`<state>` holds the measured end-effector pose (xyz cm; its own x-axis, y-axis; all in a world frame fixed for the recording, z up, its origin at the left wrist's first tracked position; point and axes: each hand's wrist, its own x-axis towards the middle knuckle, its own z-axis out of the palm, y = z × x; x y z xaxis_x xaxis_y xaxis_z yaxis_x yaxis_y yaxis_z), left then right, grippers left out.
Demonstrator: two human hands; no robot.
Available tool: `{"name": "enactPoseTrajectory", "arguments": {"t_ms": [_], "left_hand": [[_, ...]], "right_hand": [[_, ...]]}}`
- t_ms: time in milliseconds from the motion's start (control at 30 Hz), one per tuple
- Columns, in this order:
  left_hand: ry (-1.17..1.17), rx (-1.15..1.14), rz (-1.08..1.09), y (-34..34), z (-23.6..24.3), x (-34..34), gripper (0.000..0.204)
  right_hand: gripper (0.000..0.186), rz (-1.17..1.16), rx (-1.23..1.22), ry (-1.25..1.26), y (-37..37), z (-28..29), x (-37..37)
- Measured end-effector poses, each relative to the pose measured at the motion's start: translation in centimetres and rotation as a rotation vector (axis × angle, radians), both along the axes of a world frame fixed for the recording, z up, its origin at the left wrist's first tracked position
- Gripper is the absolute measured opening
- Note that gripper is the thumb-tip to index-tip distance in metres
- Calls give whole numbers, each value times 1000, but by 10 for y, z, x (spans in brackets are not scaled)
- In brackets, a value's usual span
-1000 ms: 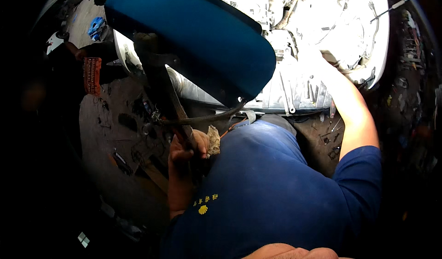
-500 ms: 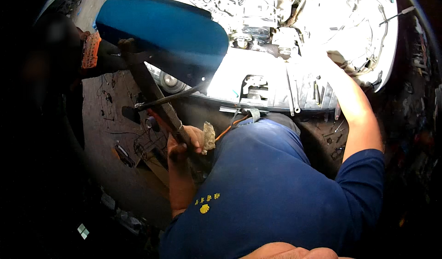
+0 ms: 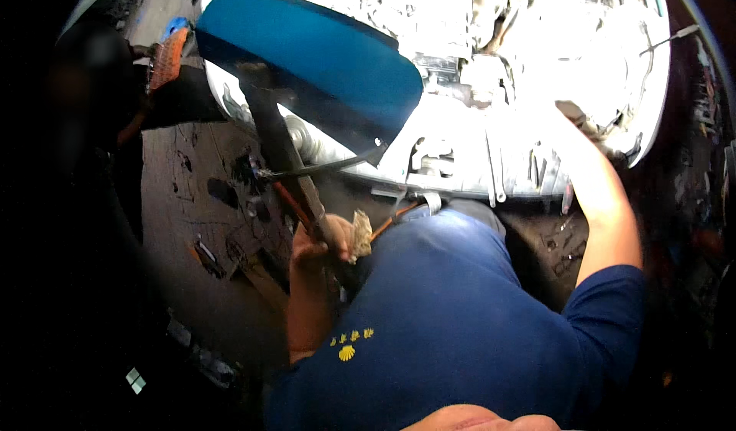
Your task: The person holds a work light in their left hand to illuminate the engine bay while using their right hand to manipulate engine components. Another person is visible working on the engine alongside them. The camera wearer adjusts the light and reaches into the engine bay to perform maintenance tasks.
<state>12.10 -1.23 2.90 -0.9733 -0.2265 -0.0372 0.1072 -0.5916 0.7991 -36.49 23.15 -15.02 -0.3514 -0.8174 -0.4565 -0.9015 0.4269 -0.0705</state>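
Note:
My left hand (image 3: 316, 245) grips a long dark bar (image 3: 277, 143) that slants up toward a curved blue panel (image 3: 307, 55). A crumpled tan rag (image 3: 360, 233) is pressed against the bar beside my fingers. A thin dark rod (image 3: 322, 169) crosses the bar. My right arm stretches up to the right. My right hand (image 3: 573, 118) rests in the bright, washed-out engine bay (image 3: 475, 70), and glare hides its fingers. My blue shirt (image 3: 460, 316) fills the lower middle of the view.
A stained floor (image 3: 192, 224) on the left carries scattered small dark parts and tools. An orange-red object (image 3: 165, 59) lies at the upper left. Silver metal bodywork (image 3: 460, 174) runs under the engine bay. The edges of the view are dark.
My left hand keeps its grip on the bar and has barely moved. The blue panel has shifted a little in view. My right arm stays in the engine bay.

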Motion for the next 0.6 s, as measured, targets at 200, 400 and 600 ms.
{"name": "enactPoseTrajectory", "arguments": {"t_ms": [200,400,600], "left_hand": [[-64,21,-3,-11,0,-18,38],[-87,5,17,-7,8,-17,38],[-72,15,-31,-9,7,-23,38]], "right_hand": [[40,-30,28,-23,8,-1,3],[40,-41,23,-41,7,-4,5],[40,-57,21,-45,10,0,3]]}}
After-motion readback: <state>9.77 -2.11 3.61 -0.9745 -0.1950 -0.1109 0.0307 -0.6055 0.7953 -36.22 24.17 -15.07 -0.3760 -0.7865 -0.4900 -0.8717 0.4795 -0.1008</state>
